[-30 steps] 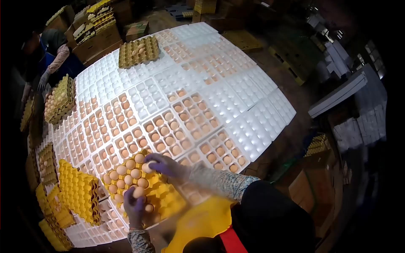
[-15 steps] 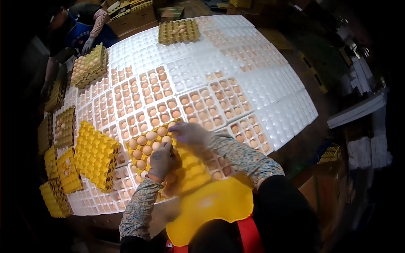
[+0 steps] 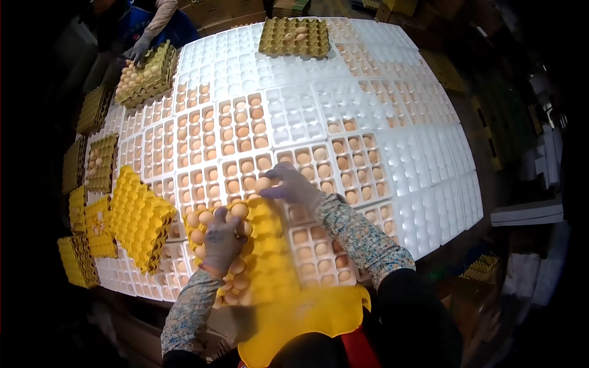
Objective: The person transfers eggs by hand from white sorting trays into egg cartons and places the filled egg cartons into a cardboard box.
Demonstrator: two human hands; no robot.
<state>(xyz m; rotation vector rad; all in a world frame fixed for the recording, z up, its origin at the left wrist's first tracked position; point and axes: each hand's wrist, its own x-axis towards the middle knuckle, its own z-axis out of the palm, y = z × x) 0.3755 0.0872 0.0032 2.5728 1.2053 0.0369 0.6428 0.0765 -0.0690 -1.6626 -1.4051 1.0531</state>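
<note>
Both hands point(image 3: 222, 240) on yellow egg tray point(image 3: 270, 257); grips blurred, eggs partly hidden.

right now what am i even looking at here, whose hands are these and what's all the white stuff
This is one picture from a camera on a person's head, looking down at their own gloved hands. The left hand rests on eggs in a yellow egg tray. The right hand holds an egg at the edge of the white foam egg cartons that cover the table, many filled. More yellow trays are stacked at the left. Far off, another person's gloved hand touches a full tray.
</note>
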